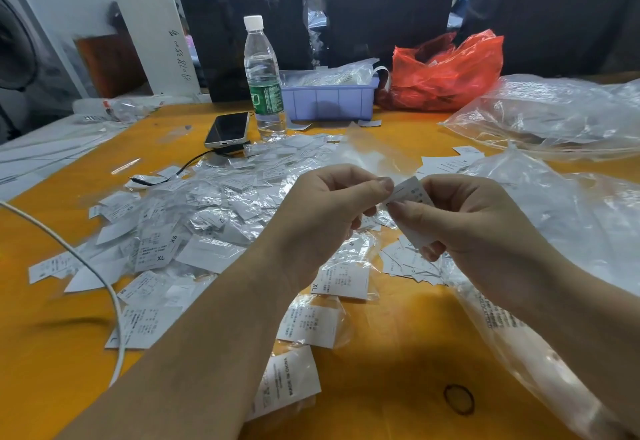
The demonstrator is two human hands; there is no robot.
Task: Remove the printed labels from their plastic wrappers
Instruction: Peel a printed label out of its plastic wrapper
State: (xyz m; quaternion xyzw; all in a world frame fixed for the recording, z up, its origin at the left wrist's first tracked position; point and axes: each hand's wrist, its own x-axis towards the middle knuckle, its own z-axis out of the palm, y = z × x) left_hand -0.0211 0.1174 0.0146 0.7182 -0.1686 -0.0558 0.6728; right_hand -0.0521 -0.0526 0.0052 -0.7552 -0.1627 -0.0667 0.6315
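The head view looks down on an orange table (381, 363). Both hands are raised over its middle. The left hand (325, 207) has curled fingers, and its thumb and forefinger pinch the edge of a thin clear wrapper (374, 155) that stands up behind the hands. The right hand (478, 218) pinches a white printed label (410, 197) between thumb and fingers; the label is held just between the two hands, and its small print is too fine to read.

On the table under and left of the hands lies a heap of wrapped labels (194, 218). On some of them the sizes "XS", "XL" and "S" can be read, and one near the bottom edge reads "MADE IN CHINA". A small pile of bare labels (412, 263) lies under the right hand.

Behind the heap stand a water bottle (263, 76) with a green band, a dark phone (228, 129) and a purple tray (329, 98). A red plastic bag (446, 69) is beside the tray, and big clear bags (554, 110) lie at the right. A white cable (86, 259) crosses the left side.
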